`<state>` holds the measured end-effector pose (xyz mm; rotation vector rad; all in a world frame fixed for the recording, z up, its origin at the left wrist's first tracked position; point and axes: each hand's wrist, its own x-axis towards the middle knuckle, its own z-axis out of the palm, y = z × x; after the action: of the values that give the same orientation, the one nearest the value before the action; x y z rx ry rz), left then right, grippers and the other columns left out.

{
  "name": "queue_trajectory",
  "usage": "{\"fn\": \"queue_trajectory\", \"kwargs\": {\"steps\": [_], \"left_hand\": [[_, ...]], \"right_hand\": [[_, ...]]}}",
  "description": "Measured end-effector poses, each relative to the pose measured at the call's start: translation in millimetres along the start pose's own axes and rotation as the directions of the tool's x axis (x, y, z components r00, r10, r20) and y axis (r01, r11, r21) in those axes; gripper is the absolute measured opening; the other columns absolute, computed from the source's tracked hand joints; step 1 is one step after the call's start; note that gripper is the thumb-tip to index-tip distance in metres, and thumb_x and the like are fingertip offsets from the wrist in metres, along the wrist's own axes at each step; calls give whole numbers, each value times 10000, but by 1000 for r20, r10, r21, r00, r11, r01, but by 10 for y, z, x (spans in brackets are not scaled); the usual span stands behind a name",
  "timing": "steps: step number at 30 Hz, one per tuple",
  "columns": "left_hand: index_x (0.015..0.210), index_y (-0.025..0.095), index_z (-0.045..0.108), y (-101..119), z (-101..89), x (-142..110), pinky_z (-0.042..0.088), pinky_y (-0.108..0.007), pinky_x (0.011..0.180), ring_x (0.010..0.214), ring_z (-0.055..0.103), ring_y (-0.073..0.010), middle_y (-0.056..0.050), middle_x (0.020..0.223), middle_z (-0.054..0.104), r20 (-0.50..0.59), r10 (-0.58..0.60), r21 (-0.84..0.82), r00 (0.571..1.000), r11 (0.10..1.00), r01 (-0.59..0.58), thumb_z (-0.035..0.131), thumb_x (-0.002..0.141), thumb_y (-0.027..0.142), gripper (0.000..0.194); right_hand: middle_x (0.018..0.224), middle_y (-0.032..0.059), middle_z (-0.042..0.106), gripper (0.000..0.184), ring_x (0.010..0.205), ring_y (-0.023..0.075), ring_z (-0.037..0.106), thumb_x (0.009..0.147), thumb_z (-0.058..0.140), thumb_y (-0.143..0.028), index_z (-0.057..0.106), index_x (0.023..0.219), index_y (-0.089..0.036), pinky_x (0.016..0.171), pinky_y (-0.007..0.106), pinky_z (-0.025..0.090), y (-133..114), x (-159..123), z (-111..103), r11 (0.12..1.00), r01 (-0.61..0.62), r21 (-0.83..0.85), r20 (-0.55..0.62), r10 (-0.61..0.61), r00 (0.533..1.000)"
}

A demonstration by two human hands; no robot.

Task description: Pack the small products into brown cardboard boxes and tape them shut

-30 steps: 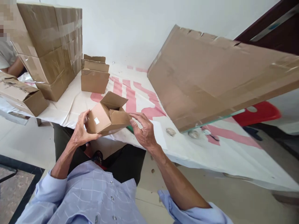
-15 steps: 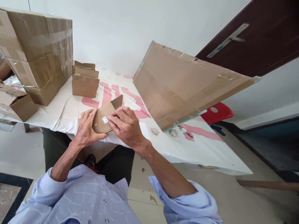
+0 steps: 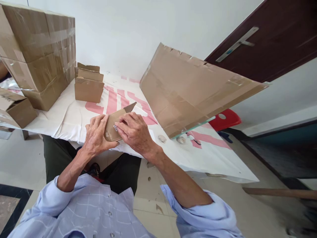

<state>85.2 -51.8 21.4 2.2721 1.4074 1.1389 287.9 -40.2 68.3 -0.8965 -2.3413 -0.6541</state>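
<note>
A small brown cardboard box (image 3: 112,127) is tilted near the table's front edge, with one flap standing up at its far right corner. My left hand (image 3: 97,135) grips it from the left, the thumb along its near edge. On the upper face is a small white label (image 3: 115,128) with a dark border, partly covered by my fingers. My right hand (image 3: 135,132) is closed at the box's right side, its bent fingertips pressed against the label and the thumb low by the near edge. The right palm side is hidden.
Taped cartons (image 3: 39,56) are stacked at the left, with an open-flapped box (image 3: 18,107) before them. Cardboard pieces (image 3: 89,89) stand upright behind my hands. A large cardboard sheet (image 3: 193,89) leans at the right. Tape rolls (image 3: 180,140) lie beneath its edge, near a red stool (image 3: 225,119).
The box has shifted slightly to the right and tilted in my hands. My right fingertips have moved over the label, which showed whole before. The view has turned slightly.
</note>
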Motion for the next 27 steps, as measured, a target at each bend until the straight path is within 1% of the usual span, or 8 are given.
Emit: {"fn": "queue_trajectory", "kwargs": {"steps": [3, 11, 14, 18, 21, 23, 25, 27], "left_hand": [[1606, 190, 438, 52, -33, 5, 459, -633, 1120, 1454, 482, -452, -219, 1579, 544, 27, -23, 22, 999, 1000, 23, 946, 652, 416, 1104], [1606, 190, 437, 89, -42, 21, 458, -633, 1108, 1453, 478, -455, -222, 1590, 534, 50, -31, 30, 998, 999, 29, 932, 663, 423, 1090], [1603, 189, 441, 85, -30, 19, 458, -633, 1109, 1452, 476, -455, -218, 1586, 536, 42, -27, 31, 999, 999, 26, 932, 657, 420, 1091], [1608, 200, 434, 65, -10, 9, 457, -633, 1109, 1444, 479, -452, -211, 1577, 543, 23, -15, 22, 1000, 1000, 14, 935, 650, 416, 1103], [1613, 198, 423, 64, -5, 2, 457, -632, 1106, 1444, 477, -450, -211, 1576, 539, 13, -14, 19, 1000, 1000, 14, 937, 648, 407, 1113], [1613, 216, 421, 68, -9, 4, 460, -631, 1105, 1443, 479, -448, -202, 1570, 543, 9, -16, 21, 1000, 1000, 15, 938, 651, 402, 1108], [1610, 224, 424, 59, -21, 10, 463, -635, 1107, 1439, 484, -446, -198, 1563, 548, 17, -15, 25, 1000, 1000, 15, 945, 650, 401, 1107], [1605, 219, 427, 25, -41, 18, 461, -650, 1122, 1437, 489, -447, -203, 1563, 545, 26, -8, 24, 1000, 1000, 8, 958, 640, 405, 1117]], "right_hand": [[1014, 80, 726, 249, 993, 253, 564, 1065, 577, -136, 770, 939, -231, 842, 407, 456, 7, -4, -23, 1000, 3, -3, 30, -3, 1000], [1013, 93, 722, 220, 999, 265, 569, 1074, 571, -165, 741, 944, -215, 884, 419, 446, 46, 24, 1, 998, -47, 50, 98, 42, 994], [987, 87, 724, 221, 985, 261, 569, 1072, 557, -148, 711, 925, -211, 876, 414, 438, 54, 19, 11, 996, -39, 79, 84, 33, 996], [989, 74, 734, 227, 976, 257, 588, 1081, 530, -152, 674, 924, -230, 884, 423, 458, 62, -30, 34, 984, -51, 169, 24, 47, 999], [968, 64, 718, 215, 953, 249, 610, 1081, 536, -172, 649, 915, -248, 881, 429, 484, 42, -78, 37, 955, -95, 283, -14, 103, 995], [961, 57, 706, 188, 946, 245, 627, 1073, 547, -182, 636, 925, -257, 881, 436, 511, 13, -101, -1, 914, -123, 387, -52, 155, 987], [970, 49, 697, 139, 948, 239, 647, 1066, 564, -209, 631, 957, -263, 871, 434, 538, -4, -115, -83, 853, -164, 496, -97, 242, 965], [975, 40, 688, 98, 944, 227, 663, 1067, 588, -260, 634, 981, -264, 869, 422, 556, 35, -140, -187, 784, -223, 580, -130, 359, 924]]}}
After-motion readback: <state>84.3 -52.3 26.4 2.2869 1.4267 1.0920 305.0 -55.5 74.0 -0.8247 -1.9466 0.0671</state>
